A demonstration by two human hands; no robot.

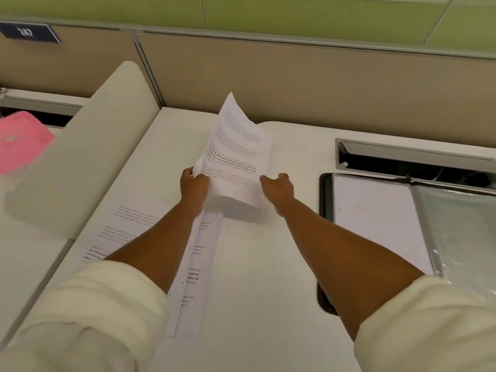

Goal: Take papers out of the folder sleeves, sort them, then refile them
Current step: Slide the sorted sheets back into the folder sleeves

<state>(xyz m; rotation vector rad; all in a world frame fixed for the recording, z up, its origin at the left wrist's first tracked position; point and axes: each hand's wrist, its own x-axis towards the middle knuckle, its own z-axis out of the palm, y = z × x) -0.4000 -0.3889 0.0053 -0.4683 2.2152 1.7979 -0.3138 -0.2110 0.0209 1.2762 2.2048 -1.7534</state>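
A white desk (268, 264) is seen, bounded behind by a beige partition (322, 84). An open black folder (326, 200) with clear sleeves (461, 237) lies at the right edge. Printed sheets (193, 277) are spread flat at left, partly under the left forearm. A stack of papers (236, 157) is held above the desk centre, upper end curling. Its left edge is gripped by the left hand (193, 187); the right edge is pinched by the right hand (277, 187).

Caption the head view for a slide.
Both hands, left hand and right hand, hold a printed white paper stack above the white desk.
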